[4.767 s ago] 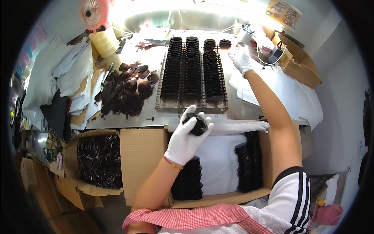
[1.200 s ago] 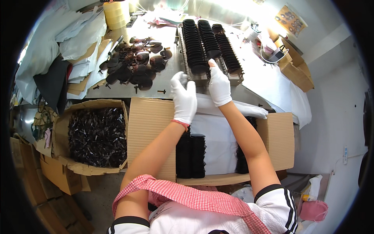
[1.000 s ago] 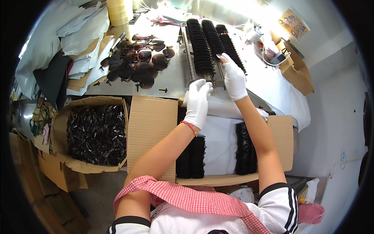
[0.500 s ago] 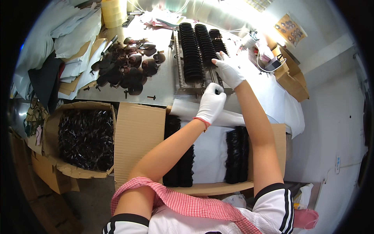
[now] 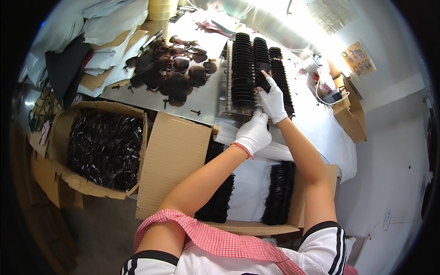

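near left: cardboard carton (image 5: 59, 146) full of dark glossy pieces. farther, left part of table (image 5: 153, 101): loose pile of dark lenses (image 5: 176, 78). near centre: open box (image 5: 176, 160), black stacks inside, white sheet between. farther, centre: metal rack (image 5: 229, 87), three rows of black lenses (image 5: 243, 87). left hand (image 5: 253, 134), gloved, at rack's near end, fingers together; contents cannot be told. right hand (image 5: 273, 103), gloved, thumb and forefinger parted at middle row's near end; grip cannot be told.
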Demonstrator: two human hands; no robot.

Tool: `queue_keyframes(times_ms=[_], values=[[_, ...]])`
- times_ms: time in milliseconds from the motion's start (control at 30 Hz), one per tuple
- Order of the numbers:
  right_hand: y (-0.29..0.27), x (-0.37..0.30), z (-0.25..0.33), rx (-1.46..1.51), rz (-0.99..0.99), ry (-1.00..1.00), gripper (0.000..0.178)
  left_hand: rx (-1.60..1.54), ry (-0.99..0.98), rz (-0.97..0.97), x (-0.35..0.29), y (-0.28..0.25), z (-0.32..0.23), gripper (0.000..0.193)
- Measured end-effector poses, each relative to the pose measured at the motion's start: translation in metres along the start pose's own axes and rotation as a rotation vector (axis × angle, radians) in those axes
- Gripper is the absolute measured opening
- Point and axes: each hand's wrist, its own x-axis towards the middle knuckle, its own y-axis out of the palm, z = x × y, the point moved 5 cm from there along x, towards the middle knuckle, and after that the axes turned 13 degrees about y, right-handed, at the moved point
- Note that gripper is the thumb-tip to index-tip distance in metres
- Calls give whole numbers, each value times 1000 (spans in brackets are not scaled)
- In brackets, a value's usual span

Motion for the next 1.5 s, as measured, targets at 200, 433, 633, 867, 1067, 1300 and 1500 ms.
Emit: queue_keyframes(times_ms=[200, 433, 633, 867, 1067, 1300, 1500], values=[[15, -1, 30, -549, -198, -547, 38, -71, 19, -55, -8, -5, 10, 40], [-45, -22, 69, -140, -135, -172, 36, -1651, -256, -444, -16, -1, -5, 41], [-71, -63, 68, -57, 388, -76, 46, -1598, -98, -483, -14, -14, -22, 22], [-37, 50, 2, -395, 167, -28, 54, -527, -50, -335, -7, 2, -5, 23], [13, 89, -32, 606, 399, 495, 38, -148, -99, -137, -7, 4, 6, 35], [30, 71, -17, -238, 48, -12, 51, -156, -89, -83, -5, 6, 4, 38], [8, 69, 20, -603, -139, -428, 45, -279, -20, -119, -5, -1, 7, 40]])
